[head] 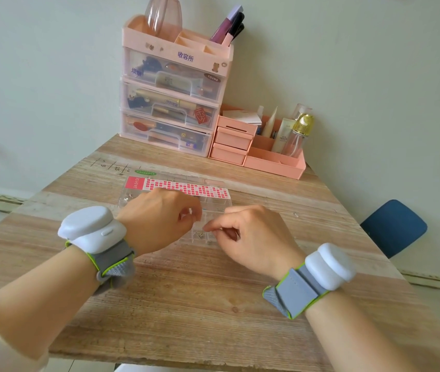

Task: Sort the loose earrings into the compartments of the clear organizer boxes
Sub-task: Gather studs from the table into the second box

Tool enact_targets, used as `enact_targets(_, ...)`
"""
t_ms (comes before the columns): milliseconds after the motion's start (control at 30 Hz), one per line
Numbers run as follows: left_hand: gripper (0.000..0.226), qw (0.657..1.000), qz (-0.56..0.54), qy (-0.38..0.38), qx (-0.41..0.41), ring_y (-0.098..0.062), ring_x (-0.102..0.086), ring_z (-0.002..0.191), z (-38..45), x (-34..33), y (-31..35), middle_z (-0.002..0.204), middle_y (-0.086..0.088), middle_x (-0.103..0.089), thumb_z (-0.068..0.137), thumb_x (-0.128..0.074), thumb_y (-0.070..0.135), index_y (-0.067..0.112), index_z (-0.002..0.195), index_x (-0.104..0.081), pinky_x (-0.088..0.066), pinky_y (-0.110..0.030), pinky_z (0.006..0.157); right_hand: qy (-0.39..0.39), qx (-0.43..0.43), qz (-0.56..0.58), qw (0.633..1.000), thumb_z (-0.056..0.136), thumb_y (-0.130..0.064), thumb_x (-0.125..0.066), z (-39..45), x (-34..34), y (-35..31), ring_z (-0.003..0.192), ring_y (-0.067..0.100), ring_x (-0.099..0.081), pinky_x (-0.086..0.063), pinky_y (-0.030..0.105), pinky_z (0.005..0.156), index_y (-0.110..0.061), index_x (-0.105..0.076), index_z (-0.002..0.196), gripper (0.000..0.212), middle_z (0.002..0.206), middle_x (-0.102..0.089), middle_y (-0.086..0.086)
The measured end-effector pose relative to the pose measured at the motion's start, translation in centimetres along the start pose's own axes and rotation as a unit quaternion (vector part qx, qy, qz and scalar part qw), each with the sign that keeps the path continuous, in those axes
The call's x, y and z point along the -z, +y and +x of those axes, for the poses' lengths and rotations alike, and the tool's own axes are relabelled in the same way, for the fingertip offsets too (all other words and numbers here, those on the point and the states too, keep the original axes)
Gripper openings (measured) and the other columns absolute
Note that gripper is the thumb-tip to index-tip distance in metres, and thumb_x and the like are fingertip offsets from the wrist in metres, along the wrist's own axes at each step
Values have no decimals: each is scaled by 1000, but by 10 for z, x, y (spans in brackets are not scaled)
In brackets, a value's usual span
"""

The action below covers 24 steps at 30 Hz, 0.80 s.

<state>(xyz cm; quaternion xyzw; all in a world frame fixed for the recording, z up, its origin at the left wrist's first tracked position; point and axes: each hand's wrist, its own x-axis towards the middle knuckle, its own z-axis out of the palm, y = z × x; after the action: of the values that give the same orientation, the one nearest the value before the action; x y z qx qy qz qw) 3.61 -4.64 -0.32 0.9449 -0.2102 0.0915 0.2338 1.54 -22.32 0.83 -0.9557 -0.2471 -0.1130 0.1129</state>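
Head view. My left hand (157, 221) hung over the clear organizer box (213, 202), fingers curled, thumb and forefinger tips close together; whether they pinched anything I could not tell. My right hand (251, 234) sat just beside it, over the near right part of the box, fingers curled and thumb meeting forefinger as in a pinch; anything held there was too small to make out. The two hands were near but apart.

The box lay flat about mid-desk, its near side hidden under my hands. A strip of pink sticker labels (184, 187) ran across its far part. A few small earrings (201, 235) showed in the near compartments between my hands, and more small bits in a far left compartment; which exact cells, not clear.

Each wrist carried a white sensor pod (90, 226) on a grey strap with green edging.

At the far edge of the desk (186, 304), against the wall: a tall pink drawer tower (170, 103) with clear drawers full of cosmetics, and to its right a low pink organizer (261, 151) holding bottles, one with a gold cap (304, 124). Off the right edge, a blue chair seat (393, 226).
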Motion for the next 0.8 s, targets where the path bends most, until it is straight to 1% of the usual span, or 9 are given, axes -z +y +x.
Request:
enact_targets(67,20,1000,2,-2,2,-11,-61,80,-1,0,1,85,10,-61,90,-48,22,29,97,-64,-54,-34,74,-10,-5,-10,1000,88,-24,-47,-2,1,-2,82,5,-60,-47,24,67,-39,-68,104,30,87,-69,-21)
enact_targets(100,20,1000,0,0,2,-11,-61,79,-1,0,1,85,11,-60,90,-47,22,29,97,-64,-53,-33,74,-17,-11,-13,1000,89,-24,-46,-2,1,-2,77,7,-61,-47,23,66,-40,-67,106,32,82,-69,-20)
enact_targets(167,20,1000,-7,2,-1,-10,-60,78,-2,0,1,84,10,-61,90,-48,22,28,97,-65,-53,-32,73,-32,-22,-15,999,89,-25,-45,-3,1,-2,61,7,-52,-45,23,62,-42,-65,110,33,55,-55,-21)
enact_targets(233,20,1000,-14,0,1,-11,-61,79,-2,-1,1,85,9,-63,90,-49,21,28,97,-66,-53,-33,74,-43,-27,-12,999,89,-24,-44,-3,0,-3,53,5,-42,-46,24,63,-42,-63,113,35,45,-37,-18)
enact_targets(300,20,1000,-19,-5,6,-11,-61,79,-1,0,1,87,7,-65,90,-49,22,28,97,-66,-53,-33,75,-51,-32,-2,998,88,-23,-44,-3,-2,-3,49,4,-40,-48,25,64,-41,-61,116,37,45,-37,-14)
enact_targets(400,19,1000,-24,-8,8,-11,-62,79,-1,0,0,88,7,-67,90,-50,22,28,97,-67,-53,-34,76,-60,-41,14,997,89,-22,-44,-3,-3,-3,49,7,-47,-46,23,58,-40,-61,116,37,47,-44,-8)
enact_targets(500,19,1000,-26,-8,10,-11,-62,80,-1,0,0,88,7,-67,90,-51,22,30,96,-67,-53,-33,77,-69,-51,32,996,88,-22,-45,-2,-2,-3,50,9,-48,-47,24,59,-41,-62,113,37,47,-43,-6)
enact_targets(733,19,999,-39,3,9,-11,-60,82,-4,-1,1,92,9,-67,89,-51,23,33,91,-67,-51,-34,79,-90,-56,24,994,87,-22,-44,-2,0,-3,46,6,-43,-42,23,56,-46,-63,109,37,43,-45,-12)
enact_targets(800,19,999,-49,3,9,-10,-60,83,-6,-1,1,95,13,-65,90,-52,21,33,90,-67,-51,-35,79,-96,-43,5,994,87,-21,-43,-3,1,-4,46,4,-42,-43,23,56,-47,-62,111,40,48,-48,-14)
